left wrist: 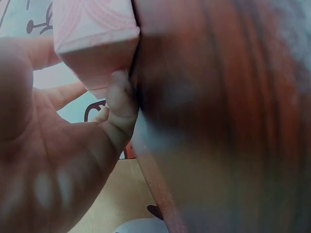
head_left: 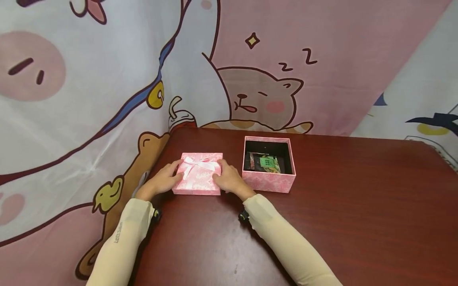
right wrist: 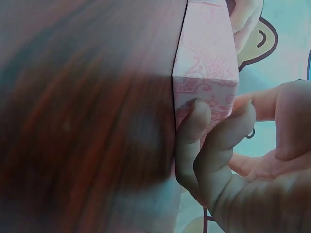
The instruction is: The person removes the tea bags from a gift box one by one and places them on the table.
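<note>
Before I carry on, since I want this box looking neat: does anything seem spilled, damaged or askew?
Nothing stands out as spilled or damaged. The pink lid, bow on top, is held between the left hand and right hand; the open pink box stands upright beside it. The packets inside lie slightly unevenly, hardly odd.

Pink Lid [head_left: 198, 182] and Pink Box [head_left: 268, 182] on a Red-Brown Table [head_left: 358, 218]

The table is smooth, with dark streaked grain. Taking its visible middle as the clock's centre, the Pink Lid lies flat towards ten o'clock, ribbon bow uppermost. The Pink Box stands open-topped and upright near eleven, just beside the lid at its three o'clock.
</note>
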Action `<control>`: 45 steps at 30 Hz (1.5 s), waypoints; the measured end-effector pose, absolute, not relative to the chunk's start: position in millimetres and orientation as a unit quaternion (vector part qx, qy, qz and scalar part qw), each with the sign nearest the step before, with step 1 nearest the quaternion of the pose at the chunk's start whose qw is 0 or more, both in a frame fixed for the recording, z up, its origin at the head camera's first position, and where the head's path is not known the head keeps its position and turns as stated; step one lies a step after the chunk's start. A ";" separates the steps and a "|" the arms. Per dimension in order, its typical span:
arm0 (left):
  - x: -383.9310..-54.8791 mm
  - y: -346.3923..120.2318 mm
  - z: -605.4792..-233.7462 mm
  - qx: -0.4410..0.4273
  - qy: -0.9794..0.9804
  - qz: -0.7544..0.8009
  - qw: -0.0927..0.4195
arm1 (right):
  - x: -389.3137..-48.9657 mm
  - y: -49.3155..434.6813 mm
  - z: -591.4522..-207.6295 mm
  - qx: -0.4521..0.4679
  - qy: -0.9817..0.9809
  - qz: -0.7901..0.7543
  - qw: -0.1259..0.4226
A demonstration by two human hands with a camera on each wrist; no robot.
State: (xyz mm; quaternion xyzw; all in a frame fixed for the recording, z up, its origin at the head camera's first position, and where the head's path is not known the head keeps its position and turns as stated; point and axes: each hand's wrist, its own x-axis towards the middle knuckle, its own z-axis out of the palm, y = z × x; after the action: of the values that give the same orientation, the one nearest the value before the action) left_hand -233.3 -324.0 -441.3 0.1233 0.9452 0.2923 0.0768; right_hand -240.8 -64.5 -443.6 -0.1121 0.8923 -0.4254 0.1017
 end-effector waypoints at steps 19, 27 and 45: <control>-236.7 -312.2 -413.9 0.116 0.955 0.271 0.020 | -238.0 -64.8 -418.4 -0.113 0.912 -0.389 0.065; -232.8 -302.0 -404.1 0.101 0.959 0.265 0.020 | -235.8 -63.5 -409.7 -0.113 0.908 -0.396 0.079; -228.5 -285.2 -383.1 0.118 0.959 0.258 0.011 | -223.3 -53.1 -373.6 -0.102 0.892 -0.429 0.097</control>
State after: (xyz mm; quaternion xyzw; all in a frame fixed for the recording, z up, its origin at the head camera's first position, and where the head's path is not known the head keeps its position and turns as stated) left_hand -228.5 -285.2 -383.1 0.1177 0.9589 0.2581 0.0112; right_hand -223.3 -53.1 -373.6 -0.1023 0.8923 -0.4290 0.0967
